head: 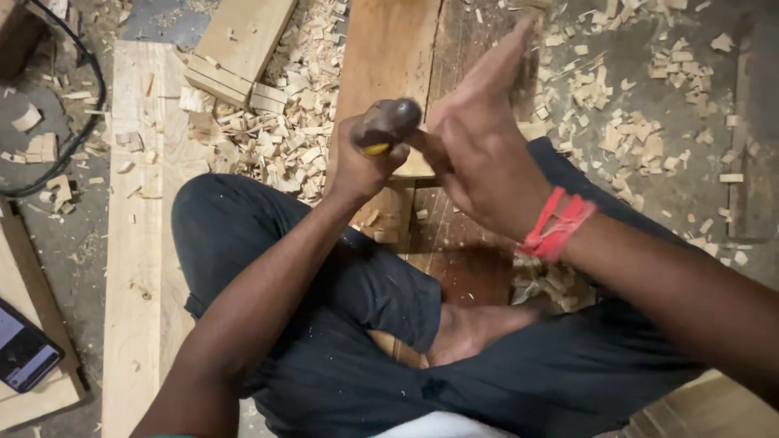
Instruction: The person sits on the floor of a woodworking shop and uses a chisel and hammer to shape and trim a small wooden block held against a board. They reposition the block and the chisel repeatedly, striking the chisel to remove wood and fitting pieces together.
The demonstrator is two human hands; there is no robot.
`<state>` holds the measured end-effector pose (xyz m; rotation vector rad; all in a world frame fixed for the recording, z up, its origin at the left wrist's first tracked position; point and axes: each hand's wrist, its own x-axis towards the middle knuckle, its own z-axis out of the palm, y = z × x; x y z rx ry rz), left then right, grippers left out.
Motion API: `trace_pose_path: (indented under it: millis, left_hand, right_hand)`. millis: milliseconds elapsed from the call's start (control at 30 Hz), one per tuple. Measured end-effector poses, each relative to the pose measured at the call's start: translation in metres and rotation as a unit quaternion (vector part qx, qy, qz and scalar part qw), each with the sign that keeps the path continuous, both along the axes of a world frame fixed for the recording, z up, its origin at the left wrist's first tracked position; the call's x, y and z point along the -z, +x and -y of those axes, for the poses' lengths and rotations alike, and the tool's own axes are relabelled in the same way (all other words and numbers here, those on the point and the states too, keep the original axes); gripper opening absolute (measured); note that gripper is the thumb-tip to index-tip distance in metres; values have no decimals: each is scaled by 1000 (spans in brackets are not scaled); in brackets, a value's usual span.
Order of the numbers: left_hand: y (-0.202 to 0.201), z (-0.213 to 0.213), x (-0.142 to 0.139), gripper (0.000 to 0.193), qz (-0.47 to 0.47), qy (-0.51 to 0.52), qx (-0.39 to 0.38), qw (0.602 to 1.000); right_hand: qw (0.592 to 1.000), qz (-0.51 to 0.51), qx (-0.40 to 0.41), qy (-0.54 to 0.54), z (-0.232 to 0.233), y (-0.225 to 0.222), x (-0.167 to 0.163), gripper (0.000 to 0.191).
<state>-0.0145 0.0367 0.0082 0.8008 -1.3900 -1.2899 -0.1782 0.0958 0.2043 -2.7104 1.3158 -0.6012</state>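
My left hand (357, 162) is wrapped around a chisel with a yellow handle (375, 149), held upright over a brown wooden plank (389, 49). My right hand (487, 154), with a red thread around the wrist, grips the short handle of a hammer. Its index finger is stretched out. The dark grey hammer head (388, 120) sits right on top of the chisel handle. The chisel's blade is hidden behind my left hand. I sit on the floor in dark trousers, with my bare foot (479, 324) resting on the plank.
Wood chips (284, 138) lie in heaps around the plank. A long pale board (138, 243) runs along the left, with a notched wood block (235, 49) above it. A black cable (99, 97) curves at top left. A phone (24, 350) lies on a board at lower left.
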Motion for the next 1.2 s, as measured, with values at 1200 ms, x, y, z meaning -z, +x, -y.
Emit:
trace_pose_path:
  millis: [1200]
  left_hand:
    - [22,22,-20,13,-84,-27,13,996]
  right_hand:
    - [967,136,178,121,-38,-23,-4,31]
